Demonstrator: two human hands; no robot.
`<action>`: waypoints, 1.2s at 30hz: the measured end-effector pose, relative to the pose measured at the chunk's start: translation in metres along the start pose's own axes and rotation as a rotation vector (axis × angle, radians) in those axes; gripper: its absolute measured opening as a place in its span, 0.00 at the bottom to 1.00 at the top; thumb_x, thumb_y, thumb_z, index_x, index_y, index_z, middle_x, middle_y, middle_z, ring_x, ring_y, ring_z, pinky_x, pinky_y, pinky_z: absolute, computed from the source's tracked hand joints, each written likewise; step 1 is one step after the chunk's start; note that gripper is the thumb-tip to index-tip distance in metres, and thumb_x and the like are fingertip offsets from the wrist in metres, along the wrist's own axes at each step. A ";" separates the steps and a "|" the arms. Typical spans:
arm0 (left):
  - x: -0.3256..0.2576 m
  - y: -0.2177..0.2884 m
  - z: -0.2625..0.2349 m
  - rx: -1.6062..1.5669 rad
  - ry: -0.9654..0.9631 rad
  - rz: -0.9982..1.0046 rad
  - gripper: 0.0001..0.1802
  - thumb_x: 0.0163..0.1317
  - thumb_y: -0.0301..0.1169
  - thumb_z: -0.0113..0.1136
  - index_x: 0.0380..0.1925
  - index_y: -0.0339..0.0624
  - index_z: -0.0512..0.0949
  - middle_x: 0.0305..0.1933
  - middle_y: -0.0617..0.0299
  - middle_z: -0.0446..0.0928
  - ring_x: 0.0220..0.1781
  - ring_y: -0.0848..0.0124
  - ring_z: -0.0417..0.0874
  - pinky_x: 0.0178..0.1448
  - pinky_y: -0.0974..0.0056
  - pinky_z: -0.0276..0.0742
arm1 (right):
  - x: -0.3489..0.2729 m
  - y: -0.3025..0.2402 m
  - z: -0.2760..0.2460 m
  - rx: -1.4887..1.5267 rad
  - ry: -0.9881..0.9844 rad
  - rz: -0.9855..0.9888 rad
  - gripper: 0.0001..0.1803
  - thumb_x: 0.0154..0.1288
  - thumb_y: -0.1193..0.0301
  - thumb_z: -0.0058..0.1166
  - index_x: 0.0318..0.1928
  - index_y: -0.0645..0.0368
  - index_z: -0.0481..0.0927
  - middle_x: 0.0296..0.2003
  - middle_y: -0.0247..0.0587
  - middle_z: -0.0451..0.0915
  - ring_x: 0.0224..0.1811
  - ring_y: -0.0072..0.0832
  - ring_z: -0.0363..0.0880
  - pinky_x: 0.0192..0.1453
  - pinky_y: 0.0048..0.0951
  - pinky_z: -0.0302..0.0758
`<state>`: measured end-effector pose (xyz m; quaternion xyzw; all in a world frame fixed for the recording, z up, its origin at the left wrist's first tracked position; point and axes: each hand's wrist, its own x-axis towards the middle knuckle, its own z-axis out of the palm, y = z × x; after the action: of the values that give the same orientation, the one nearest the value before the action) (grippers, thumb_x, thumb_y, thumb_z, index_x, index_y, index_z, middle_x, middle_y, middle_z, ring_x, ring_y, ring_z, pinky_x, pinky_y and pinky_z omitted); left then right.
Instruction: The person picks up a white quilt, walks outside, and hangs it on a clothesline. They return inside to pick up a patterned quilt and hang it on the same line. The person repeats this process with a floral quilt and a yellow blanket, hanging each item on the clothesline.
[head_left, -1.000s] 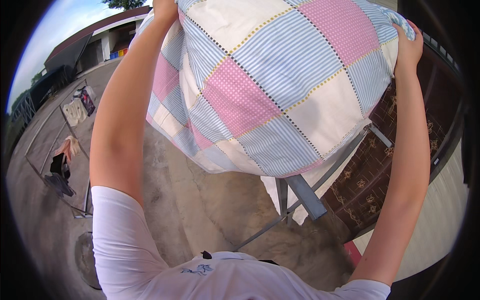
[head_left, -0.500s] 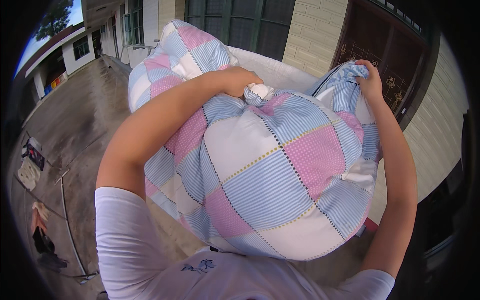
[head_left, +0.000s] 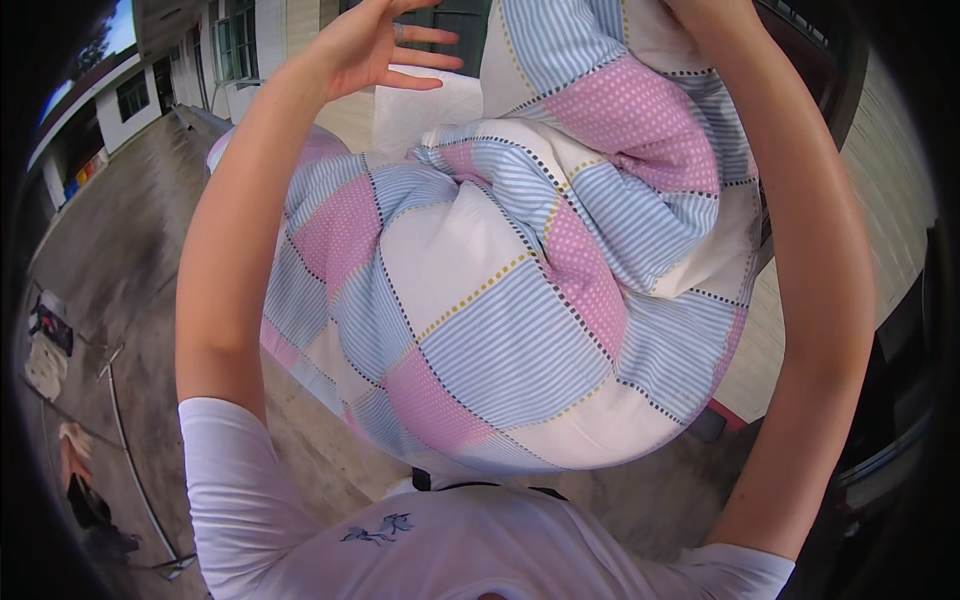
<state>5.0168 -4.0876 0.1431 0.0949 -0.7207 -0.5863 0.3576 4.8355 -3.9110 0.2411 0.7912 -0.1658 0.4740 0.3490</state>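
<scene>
A bulky quilt (head_left: 495, 330) in pink, white and striped blue patches bulges in front of my chest, between my arms. My left hand (head_left: 385, 50) is raised over its far left part, fingers spread, with nothing in it. At the top edge, my right hand (head_left: 715, 12) is partly cut off and its fingertips are hidden. A raised fold of the quilt hangs from that hand. The gathered part of the quilt sits below my left hand, untouched by it.
A white cloth (head_left: 425, 105) shows behind the quilt. At the lower left stands a thin metal rack (head_left: 125, 425) with hung items. Concrete ground (head_left: 140, 250) stretches off to the left, and a pale tiled wall (head_left: 885, 200) rises at the right.
My left hand has let go of the gathered quilt, opened and moved up and left. My right hand has risen, pulling a fold of the quilt upward; the gathered knot has loosened.
</scene>
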 end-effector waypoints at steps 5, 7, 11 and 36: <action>-0.098 0.010 0.004 0.426 0.277 -0.128 0.40 0.70 0.59 0.48 0.68 0.39 0.65 0.61 0.51 0.76 0.58 0.64 0.79 0.62 0.63 0.77 | -0.049 -0.106 0.078 0.194 -0.529 -0.231 0.17 0.50 0.81 0.58 0.39 0.47 0.84 0.42 0.38 0.76 0.37 0.38 0.83 0.39 0.40 0.78; -0.104 -0.019 -0.027 -0.159 0.270 -0.177 0.40 0.66 0.56 0.60 0.68 0.38 0.67 0.57 0.51 0.79 0.56 0.68 0.79 0.65 0.65 0.74 | -0.066 -0.130 0.062 0.082 -0.701 -0.321 0.13 0.52 0.77 0.58 0.39 0.49 0.85 0.41 0.39 0.77 0.37 0.37 0.83 0.43 0.41 0.79; -0.133 -0.012 0.029 -0.171 0.319 -0.261 0.35 0.59 0.27 0.62 0.69 0.41 0.67 0.34 0.63 0.79 0.32 0.72 0.79 0.37 0.68 0.76 | -0.104 -0.159 0.020 -0.075 -0.783 -0.537 0.11 0.55 0.72 0.57 0.41 0.52 0.84 0.42 0.39 0.78 0.41 0.37 0.83 0.55 0.46 0.77; -0.406 -0.055 -0.013 1.171 1.428 0.296 0.30 0.47 0.13 0.43 0.53 0.40 0.77 0.55 0.54 0.79 0.60 0.64 0.77 0.66 0.66 0.66 | -0.146 -0.065 0.002 0.561 -1.079 0.977 0.32 0.72 0.62 0.48 0.75 0.47 0.60 0.68 0.46 0.70 0.69 0.35 0.69 0.69 0.36 0.68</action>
<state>5.3046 -3.8881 -0.0704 0.5050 -0.5156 0.1190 0.6819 4.8031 -3.8765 0.0887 0.8083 -0.5162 0.1477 -0.2416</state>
